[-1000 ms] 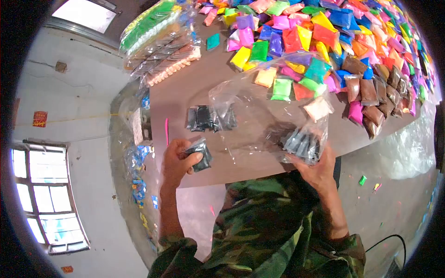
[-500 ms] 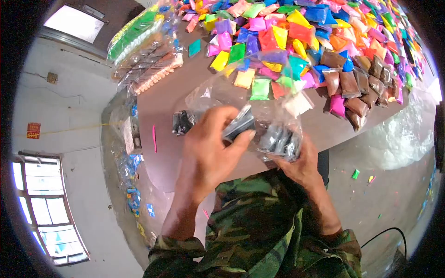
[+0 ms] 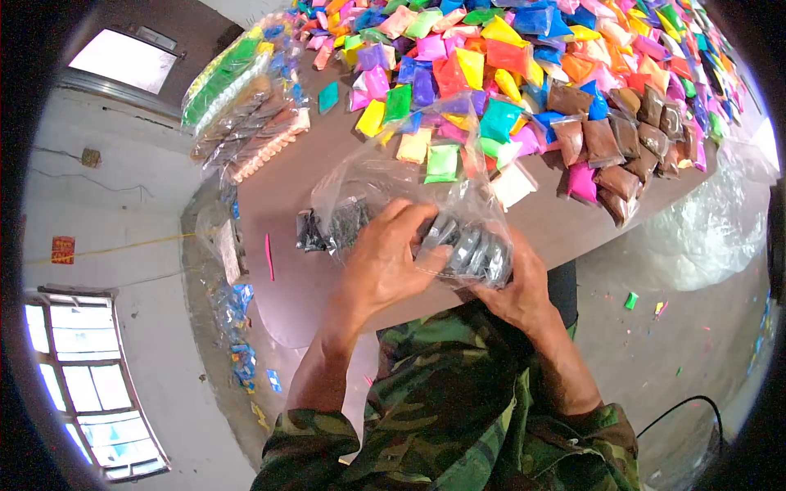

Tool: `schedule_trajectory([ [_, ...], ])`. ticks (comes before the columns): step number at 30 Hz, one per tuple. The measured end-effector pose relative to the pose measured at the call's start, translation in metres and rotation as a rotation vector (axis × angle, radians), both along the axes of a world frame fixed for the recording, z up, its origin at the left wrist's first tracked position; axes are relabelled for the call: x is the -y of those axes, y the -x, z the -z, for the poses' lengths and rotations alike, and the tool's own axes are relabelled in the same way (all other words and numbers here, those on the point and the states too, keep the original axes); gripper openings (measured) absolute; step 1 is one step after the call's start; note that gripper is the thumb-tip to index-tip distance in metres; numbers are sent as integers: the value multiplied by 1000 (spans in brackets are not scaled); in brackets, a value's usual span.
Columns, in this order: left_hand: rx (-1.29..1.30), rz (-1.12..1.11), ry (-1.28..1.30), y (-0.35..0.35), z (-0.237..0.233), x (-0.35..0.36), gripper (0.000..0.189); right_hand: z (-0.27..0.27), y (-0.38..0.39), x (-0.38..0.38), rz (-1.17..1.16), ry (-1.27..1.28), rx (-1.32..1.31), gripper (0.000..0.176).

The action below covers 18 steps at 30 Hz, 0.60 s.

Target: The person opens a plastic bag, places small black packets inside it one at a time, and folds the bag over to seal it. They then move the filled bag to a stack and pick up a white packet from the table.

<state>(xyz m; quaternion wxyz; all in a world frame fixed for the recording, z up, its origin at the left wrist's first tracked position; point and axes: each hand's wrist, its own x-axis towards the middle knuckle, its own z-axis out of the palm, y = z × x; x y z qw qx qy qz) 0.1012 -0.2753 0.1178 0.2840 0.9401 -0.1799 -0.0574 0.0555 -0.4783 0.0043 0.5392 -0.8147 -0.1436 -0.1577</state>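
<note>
The right hand (image 3: 520, 286) is gripping the clear bag (image 3: 393, 176) around black packets (image 3: 471, 250) above the desk (image 3: 282, 290). The left hand (image 3: 393, 258) is curling its fingers against them at the bag's mouth.

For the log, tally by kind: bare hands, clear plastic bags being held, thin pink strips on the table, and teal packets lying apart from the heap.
Bare hands: 2 (left hand, right hand)
Held clear plastic bag: 1
Thin pink strip: 1
Separate teal packet: 1
Total: 5
</note>
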Motion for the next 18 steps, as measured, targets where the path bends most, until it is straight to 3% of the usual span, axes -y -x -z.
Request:
schedule_trajectory([
  [3,-20,1,140,-2,9,-5,45,1,0,0,5,10,-10,79],
  [9,-49,-110,18,-1,7,0,42,0,1,0,-33,-8,-83,83],
  [18,-73,-45,-17,0,11,-6,40,-8,1,-1,18,60,-17,77],
])
